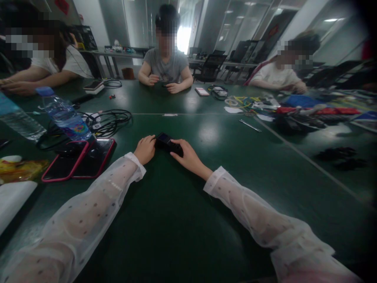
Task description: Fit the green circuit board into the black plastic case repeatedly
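Note:
A small black handheld device [165,138] with a dark bluish screen lies at a slant low over the middle of the green table. My right hand [184,152] grips its right end, with the thumb along the near side and the fingers over the top. My left hand [145,149] is closed at the device's left end, its fingertips against that edge. What the left fingertips press on is partly hidden. Sheer white dotted sleeves cover both forearms.
Left of my hands lie two red-edged phones [96,159], water bottles [66,116] and coiled black cables [114,120]. A wrench [249,125] lies to the right, before a heap of cables and tools [318,112]. Across the green table [188,220] sit several people.

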